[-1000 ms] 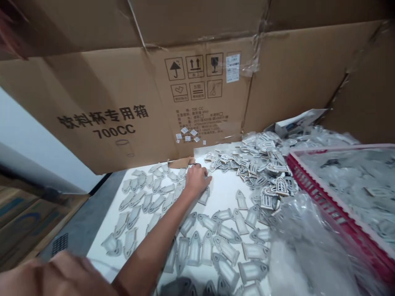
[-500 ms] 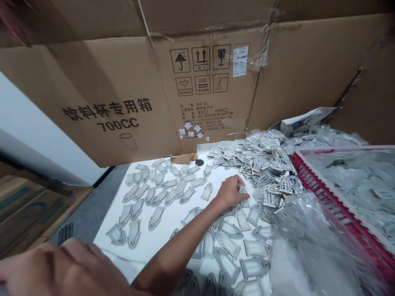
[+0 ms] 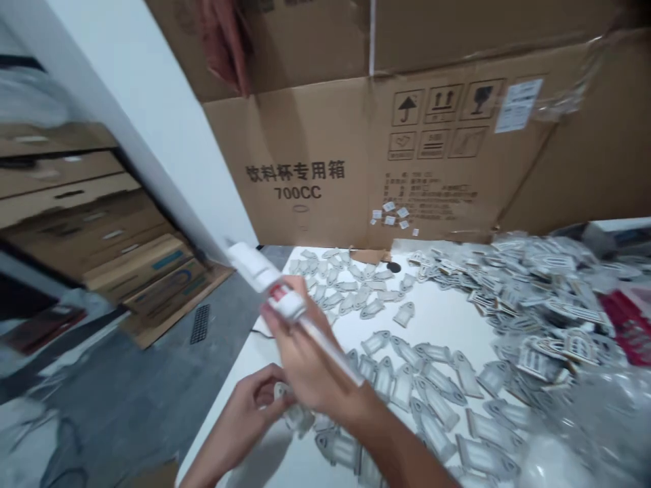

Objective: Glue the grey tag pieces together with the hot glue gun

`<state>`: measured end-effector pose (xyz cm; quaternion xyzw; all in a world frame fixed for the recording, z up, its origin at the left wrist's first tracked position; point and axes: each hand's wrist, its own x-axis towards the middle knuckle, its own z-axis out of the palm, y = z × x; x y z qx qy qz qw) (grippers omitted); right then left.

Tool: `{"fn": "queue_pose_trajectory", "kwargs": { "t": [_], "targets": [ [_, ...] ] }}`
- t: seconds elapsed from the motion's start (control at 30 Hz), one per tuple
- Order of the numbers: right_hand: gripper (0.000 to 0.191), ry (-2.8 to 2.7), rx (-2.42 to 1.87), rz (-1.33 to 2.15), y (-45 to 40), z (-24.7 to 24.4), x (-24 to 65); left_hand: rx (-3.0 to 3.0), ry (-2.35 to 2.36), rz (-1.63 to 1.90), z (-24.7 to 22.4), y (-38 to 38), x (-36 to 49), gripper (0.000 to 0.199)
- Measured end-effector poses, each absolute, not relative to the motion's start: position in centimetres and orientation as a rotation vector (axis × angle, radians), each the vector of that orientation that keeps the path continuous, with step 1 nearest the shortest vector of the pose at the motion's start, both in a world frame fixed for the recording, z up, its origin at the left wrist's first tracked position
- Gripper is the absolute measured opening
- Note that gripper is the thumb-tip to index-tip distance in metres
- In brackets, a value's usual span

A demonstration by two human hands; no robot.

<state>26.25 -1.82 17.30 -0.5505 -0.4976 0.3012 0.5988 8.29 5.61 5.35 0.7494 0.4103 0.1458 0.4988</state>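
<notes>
My right hand [image 3: 308, 362] grips a white tube [image 3: 269, 285] with a red band, held slanting up and to the left over the near left part of the white table [image 3: 442, 315]. Just below it, my left hand [image 3: 251, 407] pinches a small grey arch-shaped piece [image 3: 281, 392] at the table's edge. Many similar flat grey pieces [image 3: 407, 383] lie in rows on the table around both hands.
A heap of darker cut-out pieces [image 3: 534, 291] covers the right side, with clear plastic [image 3: 600, 413] and a bit of red basket [image 3: 630, 318] beyond. Large cardboard boxes [image 3: 366, 156] wall the back. Flat cartons [image 3: 127, 257] and grey floor [image 3: 142, 400] lie left.
The view has swung left. My right hand came back from the far pieces and now holds the white tube near me; my left hand has come up with a small piece.
</notes>
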Motion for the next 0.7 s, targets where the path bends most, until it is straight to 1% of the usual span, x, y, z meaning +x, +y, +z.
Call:
{"fn": "queue_pose_trajectory", "kwargs": {
  "t": [0.07, 0.13, 0.27, 0.4, 0.5, 0.6, 0.7],
  "targets": [
    [0.027, -1.150, -1.315, 0.698, -2.0, 17.1, 26.2, 1.873, 1.113, 0.352, 4.8, 5.9, 4.3, 0.035],
    [0.028, -1.155, -1.380, 0.648, -2.1, 16.7, 26.0, 1.957, 1.209, 0.375, 4.3, 5.8, 2.0, 0.029],
    [0.032, -1.207, -1.464, 0.537, -2.3, 15.5, 25.6, 2.139, 1.153, 0.501, 3.3, 5.3, 1.0, 0.021],
    [0.031, -1.356, -1.528, 0.518, -3.3, 13.9, 25.5, 2.338, 1.171, 0.708, 2.9, 4.0, 1.2, 0.016],
    [0.028, -1.499, -1.573, 0.549, -4.6, 12.5, 26.1, 2.398, 1.205, 0.790, 2.6, 2.4, 0.8, 0.015],
    [0.025, -1.696, -1.581, 0.650, -5.9, 11.2, 26.8, 2.431, 1.181, 0.793, 2.1, 0.9, 0.0, 0.017],
    [0.023, -1.945, -1.578, 0.728, -6.7, 10.0, 26.9, 2.467, 1.160, 0.791, 1.6, 0.2, -0.7, 0.012]
  ]
}}
